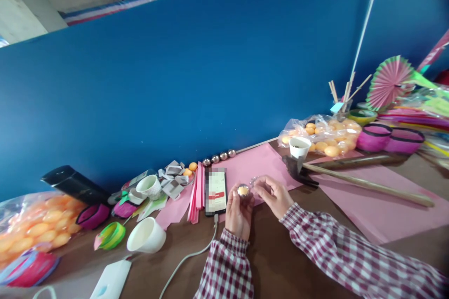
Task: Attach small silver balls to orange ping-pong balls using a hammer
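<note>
My left hand point(238, 215) is closed around a small orange ball point(243, 190) that has a shiny silver covering round its sides, with an orange patch bare on top. Just to the right, my right hand point(274, 194) has its thumb and fingertips pinched together beside a small silvery piece point(253, 181), whose exact kind is too small to make out. Behind my hands, several finished-looking silver balls point(215, 159) sit in a row by the blue wall. A phone point(216, 191) with a lit screen lies left of my left hand.
Pink paper point(252, 163) lies under and behind my hands. On the right are a hammer point(368, 184), a white cup point(300, 147) and a bag of orange balls point(329, 138). Leftward stand a paper cup point(146, 236) and another bag of orange balls point(45, 224). A cable point(189, 256) crosses the table.
</note>
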Available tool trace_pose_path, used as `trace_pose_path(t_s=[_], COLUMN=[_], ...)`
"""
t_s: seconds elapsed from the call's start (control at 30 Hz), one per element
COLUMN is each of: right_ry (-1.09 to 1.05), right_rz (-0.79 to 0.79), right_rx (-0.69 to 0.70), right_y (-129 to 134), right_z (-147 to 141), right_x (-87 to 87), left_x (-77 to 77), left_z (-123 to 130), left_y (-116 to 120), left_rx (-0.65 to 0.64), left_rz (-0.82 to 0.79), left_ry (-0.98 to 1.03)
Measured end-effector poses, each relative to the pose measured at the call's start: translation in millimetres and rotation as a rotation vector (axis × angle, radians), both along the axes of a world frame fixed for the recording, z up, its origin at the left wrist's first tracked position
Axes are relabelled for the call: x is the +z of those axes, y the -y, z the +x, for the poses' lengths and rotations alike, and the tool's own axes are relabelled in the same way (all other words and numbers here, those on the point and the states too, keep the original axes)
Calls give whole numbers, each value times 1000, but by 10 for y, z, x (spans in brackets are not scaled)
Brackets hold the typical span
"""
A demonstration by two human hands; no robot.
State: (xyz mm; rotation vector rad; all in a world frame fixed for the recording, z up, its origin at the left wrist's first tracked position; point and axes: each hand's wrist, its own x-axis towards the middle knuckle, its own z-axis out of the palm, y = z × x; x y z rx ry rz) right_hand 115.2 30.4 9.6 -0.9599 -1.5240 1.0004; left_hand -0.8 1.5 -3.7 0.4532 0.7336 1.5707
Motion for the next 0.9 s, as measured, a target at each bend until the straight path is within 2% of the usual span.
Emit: trace_pose_path(t_s=[0.2,0.3,0.43,0.63,0.9], right_ry=[-218,-263,-244,-119,-101], right_rz=[-286,-338,-328,-199,-208], right_rx=[79,103,129,126,177], right_y=[-57,-72,-67,-86,-63], right_z=[-16,-21,-16,16,11], right_x=[-48,-60,-45,-65,-14], left_x=[-16,-23,-28,-35,-36], left_z=[8,5,-1,9,6], left_y=[-17,-17,-18,-18,-9], left_rx=[-3,-23,5,-10,-16], left_rz=[33,51,44,66,65], left_ry=[-12,-27,-44,-68,-145])
